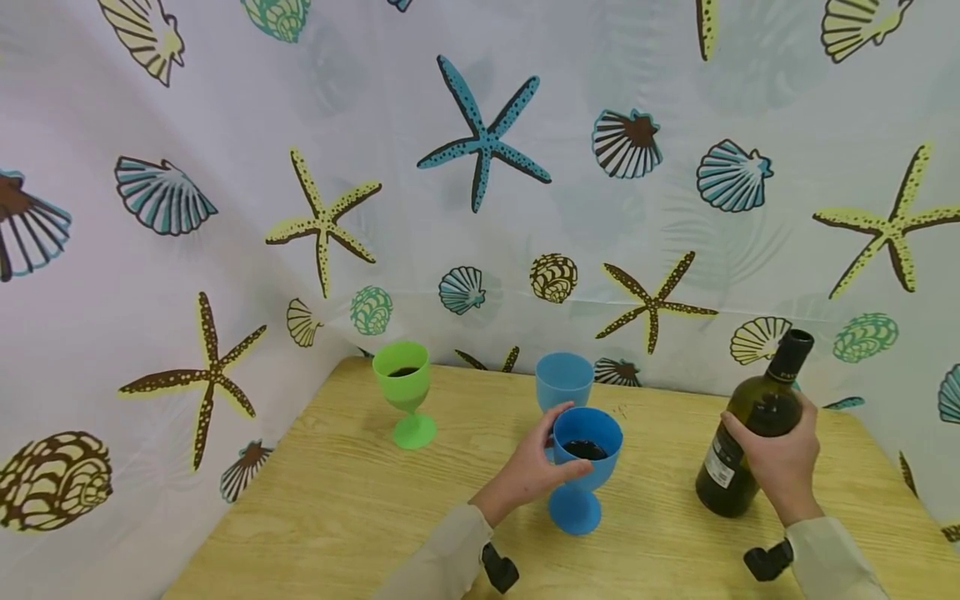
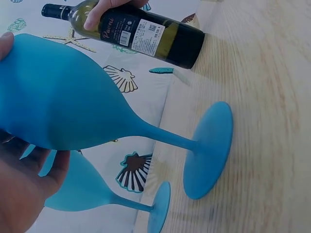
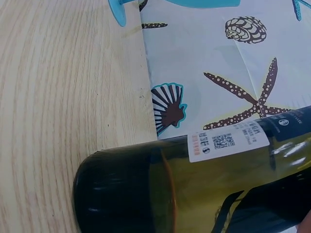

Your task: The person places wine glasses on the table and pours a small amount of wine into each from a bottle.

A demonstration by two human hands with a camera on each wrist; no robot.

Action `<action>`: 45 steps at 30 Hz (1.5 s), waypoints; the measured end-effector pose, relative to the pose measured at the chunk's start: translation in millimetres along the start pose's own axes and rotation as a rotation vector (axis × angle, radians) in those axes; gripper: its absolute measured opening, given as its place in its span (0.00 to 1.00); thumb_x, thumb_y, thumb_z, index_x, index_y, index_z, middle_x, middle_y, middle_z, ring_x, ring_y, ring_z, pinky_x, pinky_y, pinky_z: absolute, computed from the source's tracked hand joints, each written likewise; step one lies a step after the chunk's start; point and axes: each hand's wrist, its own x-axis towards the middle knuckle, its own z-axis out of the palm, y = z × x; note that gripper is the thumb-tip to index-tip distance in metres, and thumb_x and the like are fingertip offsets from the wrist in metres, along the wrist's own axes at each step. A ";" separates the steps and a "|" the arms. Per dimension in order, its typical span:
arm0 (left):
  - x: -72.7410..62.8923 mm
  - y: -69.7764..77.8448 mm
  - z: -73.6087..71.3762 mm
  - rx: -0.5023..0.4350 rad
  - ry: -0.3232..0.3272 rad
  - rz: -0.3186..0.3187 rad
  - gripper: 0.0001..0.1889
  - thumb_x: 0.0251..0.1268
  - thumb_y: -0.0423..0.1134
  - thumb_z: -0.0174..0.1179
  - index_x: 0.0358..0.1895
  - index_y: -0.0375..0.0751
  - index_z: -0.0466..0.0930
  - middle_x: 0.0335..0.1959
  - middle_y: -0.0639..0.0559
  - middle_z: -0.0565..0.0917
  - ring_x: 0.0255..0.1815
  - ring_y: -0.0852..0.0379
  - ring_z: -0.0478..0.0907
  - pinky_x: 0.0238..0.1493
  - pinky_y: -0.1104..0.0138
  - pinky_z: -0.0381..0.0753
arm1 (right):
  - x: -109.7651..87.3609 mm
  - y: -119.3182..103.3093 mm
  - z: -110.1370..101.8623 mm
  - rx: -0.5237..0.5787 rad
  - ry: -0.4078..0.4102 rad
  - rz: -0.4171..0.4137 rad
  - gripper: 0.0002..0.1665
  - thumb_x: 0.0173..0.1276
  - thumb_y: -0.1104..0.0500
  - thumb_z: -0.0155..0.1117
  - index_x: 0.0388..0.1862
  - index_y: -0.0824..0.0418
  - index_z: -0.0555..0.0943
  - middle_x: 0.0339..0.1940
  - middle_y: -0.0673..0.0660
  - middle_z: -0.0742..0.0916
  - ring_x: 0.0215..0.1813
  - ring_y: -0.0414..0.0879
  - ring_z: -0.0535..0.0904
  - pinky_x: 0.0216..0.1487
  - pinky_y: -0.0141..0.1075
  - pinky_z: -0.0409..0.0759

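My left hand (image 1: 528,467) grips the bowl of a dark blue plastic goblet (image 1: 600,479), which holds a dark liquid; its round foot is at the tabletop. In the left wrist view, fingers curl under the goblet's bowl (image 2: 73,97). Over on the right, my right hand (image 1: 783,458) holds a dark green wine bottle (image 1: 756,400) around its upper body. The bottle leans a little to the right, its uncapped mouth up and its base low over the table. A white barcode label shows on the bottle (image 3: 126,189) in the right wrist view.
Just behind the held goblet stands a lighter blue goblet (image 1: 564,379). A green goblet (image 1: 405,387) with dark liquid stands at the back left of the wooden table (image 1: 315,492). A white curtain (image 1: 420,225) printed with shells and starfish hangs behind.
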 end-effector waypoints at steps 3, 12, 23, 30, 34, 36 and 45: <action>-0.8 -2.4 -3.5 -0.006 0.018 0.003 0.41 0.58 0.56 0.64 0.72 0.54 0.55 0.67 0.50 0.65 0.65 0.48 0.65 0.61 0.49 0.67 | -0.6 0.2 -0.6 0.001 -0.004 0.006 0.56 0.54 0.51 0.74 0.73 0.56 0.50 0.65 0.64 0.70 0.61 0.60 0.68 0.57 0.59 0.69; -6.6 -9.1 -21.8 -0.019 0.068 0.059 0.36 0.62 0.45 0.63 0.71 0.46 0.57 0.65 0.46 0.68 0.64 0.45 0.66 0.60 0.47 0.67 | -0.7 1.1 -1.2 -0.001 -0.007 0.008 0.56 0.54 0.51 0.74 0.74 0.56 0.50 0.65 0.64 0.69 0.62 0.60 0.68 0.58 0.59 0.68; -11.8 -13.7 -49.1 0.003 0.151 0.005 0.40 0.61 0.47 0.64 0.72 0.40 0.54 0.67 0.41 0.66 0.66 0.42 0.63 0.63 0.45 0.63 | -1.5 0.1 -3.1 0.001 -0.018 0.005 0.57 0.55 0.52 0.74 0.74 0.56 0.48 0.66 0.65 0.68 0.63 0.61 0.67 0.59 0.59 0.67; -21.0 10.2 -65.3 0.019 0.203 -0.018 0.38 0.62 0.39 0.63 0.71 0.33 0.53 0.67 0.35 0.64 0.65 0.37 0.63 0.62 0.44 0.63 | -0.7 -0.5 -2.8 0.005 -0.022 0.007 0.57 0.55 0.51 0.74 0.74 0.56 0.48 0.66 0.65 0.68 0.63 0.61 0.67 0.59 0.60 0.67; -23.5 15.2 -72.0 0.019 0.238 -0.016 0.39 0.63 0.42 0.63 0.71 0.32 0.53 0.66 0.34 0.64 0.65 0.37 0.62 0.63 0.45 0.62 | -1.6 0.0 -2.8 0.003 -0.018 0.004 0.57 0.55 0.51 0.74 0.74 0.56 0.48 0.66 0.65 0.68 0.63 0.61 0.67 0.58 0.60 0.67; -23.1 13.7 -75.0 0.014 0.256 -0.010 0.39 0.62 0.43 0.63 0.71 0.32 0.53 0.66 0.33 0.64 0.66 0.36 0.62 0.63 0.44 0.62 | -2.1 0.3 -2.7 0.003 -0.020 0.005 0.57 0.55 0.51 0.74 0.74 0.56 0.48 0.66 0.65 0.68 0.63 0.62 0.67 0.58 0.60 0.67; -4.0 -20.0 -85.6 0.006 0.364 -0.034 0.39 0.62 0.38 0.62 0.72 0.36 0.51 0.68 0.35 0.61 0.67 0.37 0.59 0.63 0.43 0.61 | -2.0 0.9 -0.4 0.005 -0.016 0.015 0.57 0.54 0.51 0.74 0.74 0.57 0.48 0.66 0.65 0.68 0.63 0.62 0.67 0.59 0.60 0.67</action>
